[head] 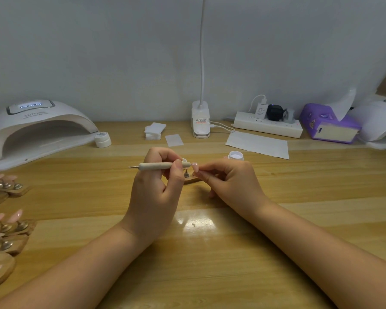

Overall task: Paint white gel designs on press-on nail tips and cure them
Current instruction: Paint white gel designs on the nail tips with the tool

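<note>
1. Nail tip [195,167], pale pink, sits at the middle of the table [210,253], pinched in my right hand [230,184] just above its small stand [187,175]; I judge this keeps it steady for fine work.
2. My left hand [156,186] grips the dotting pen [163,165] level, fingers curled round it, working end touching the tip.
3. Open gel pot [235,155] stands just behind my right hand, near for reloading.
4. Curing lamp [38,130] waits at far left; more tips on stands [4,228] lie along the left edge.
</note>
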The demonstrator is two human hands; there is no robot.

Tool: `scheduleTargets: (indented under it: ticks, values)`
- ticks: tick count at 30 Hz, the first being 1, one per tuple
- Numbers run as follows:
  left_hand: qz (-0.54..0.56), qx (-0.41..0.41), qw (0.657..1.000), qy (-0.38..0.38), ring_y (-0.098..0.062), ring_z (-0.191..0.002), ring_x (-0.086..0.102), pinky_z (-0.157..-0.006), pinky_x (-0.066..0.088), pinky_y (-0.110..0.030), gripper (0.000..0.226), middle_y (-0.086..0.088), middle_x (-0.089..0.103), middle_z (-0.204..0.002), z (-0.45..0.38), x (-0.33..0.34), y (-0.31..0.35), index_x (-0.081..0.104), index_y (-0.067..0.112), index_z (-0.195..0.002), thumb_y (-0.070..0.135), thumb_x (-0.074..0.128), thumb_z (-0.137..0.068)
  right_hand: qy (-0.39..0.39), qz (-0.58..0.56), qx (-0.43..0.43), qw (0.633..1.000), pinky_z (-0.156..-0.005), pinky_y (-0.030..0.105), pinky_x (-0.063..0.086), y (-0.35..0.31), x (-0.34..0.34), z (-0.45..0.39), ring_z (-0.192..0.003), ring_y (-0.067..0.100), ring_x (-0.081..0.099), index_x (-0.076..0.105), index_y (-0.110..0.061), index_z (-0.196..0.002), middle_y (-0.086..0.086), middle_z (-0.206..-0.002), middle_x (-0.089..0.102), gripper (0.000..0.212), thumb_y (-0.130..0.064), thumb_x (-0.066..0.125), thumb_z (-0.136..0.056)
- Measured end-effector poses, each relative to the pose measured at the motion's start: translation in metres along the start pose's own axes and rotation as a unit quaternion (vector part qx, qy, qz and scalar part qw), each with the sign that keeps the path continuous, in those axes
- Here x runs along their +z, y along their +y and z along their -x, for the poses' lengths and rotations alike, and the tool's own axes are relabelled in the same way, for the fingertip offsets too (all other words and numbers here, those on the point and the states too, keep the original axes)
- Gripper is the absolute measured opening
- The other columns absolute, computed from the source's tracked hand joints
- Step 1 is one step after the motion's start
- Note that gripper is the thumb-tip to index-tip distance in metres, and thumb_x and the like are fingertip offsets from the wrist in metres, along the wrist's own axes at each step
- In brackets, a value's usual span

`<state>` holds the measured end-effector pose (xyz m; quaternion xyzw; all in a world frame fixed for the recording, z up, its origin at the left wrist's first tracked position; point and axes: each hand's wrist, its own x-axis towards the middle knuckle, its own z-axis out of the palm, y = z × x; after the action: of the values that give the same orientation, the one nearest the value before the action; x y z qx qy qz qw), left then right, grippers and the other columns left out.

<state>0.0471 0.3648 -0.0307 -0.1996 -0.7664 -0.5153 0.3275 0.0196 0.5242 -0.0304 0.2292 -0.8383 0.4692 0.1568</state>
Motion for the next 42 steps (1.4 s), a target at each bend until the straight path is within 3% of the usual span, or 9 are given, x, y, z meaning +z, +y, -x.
scheduleTargets:
  ticks: [25,28,31,42]
  values:
    - [0.006,-0.005,1.0,0.002,0.002,-0.061,0.053,-0.056,0.037,-0.006,0.013,0.011,0.053,-0.069,-0.0008,0.0005,0.0003,0.048,0.028,-0.087,0.016,0.049,-0.092,-0.004,0.002,0.006,1.0,-0.093,0.064,0.045,-0.0009,-0.0002,0.0003,-0.063,-0.009,0.06,0.075,-0.022,-0.099,-0.023,-0.085,0.066,0.014,-0.02,0.07,-0.086]
    - [0.032,0.0,0.999,0.016,-0.001,-0.064,0.055,-0.057,0.039,-0.009,0.003,0.009,0.054,-0.072,-0.0007,-0.0008,0.0022,0.049,0.026,-0.089,0.026,0.049,-0.092,0.0,-0.001,0.005,1.0,-0.093,0.064,0.044,-0.0009,-0.0003,0.0006,-0.062,-0.009,0.06,0.075,-0.021,-0.099,-0.023,-0.084,0.066,0.013,-0.02,0.07,-0.086]
    - [0.039,0.012,0.999,0.033,-0.005,-0.066,0.056,-0.059,0.042,-0.012,0.008,0.005,0.055,-0.074,-0.0005,-0.0014,0.004,0.049,0.024,-0.091,0.032,0.045,-0.091,0.002,-0.002,0.006,1.0,-0.093,0.065,0.044,-0.0011,0.0002,0.0006,-0.062,-0.01,0.06,0.076,-0.02,-0.098,-0.023,-0.084,0.066,0.013,-0.021,0.07,-0.086]
    - [0.035,-0.005,0.999,0.019,-0.003,-0.065,0.056,-0.058,0.042,-0.012,0.003,0.009,0.055,-0.072,-0.0006,-0.0003,0.0026,0.049,0.027,-0.089,0.026,0.049,-0.092,0.0,-0.004,0.003,1.0,-0.092,0.064,0.045,-0.0017,-0.0002,0.0008,-0.061,-0.007,0.061,0.075,-0.021,-0.099,-0.019,-0.087,0.069,0.014,-0.021,0.07,-0.086]
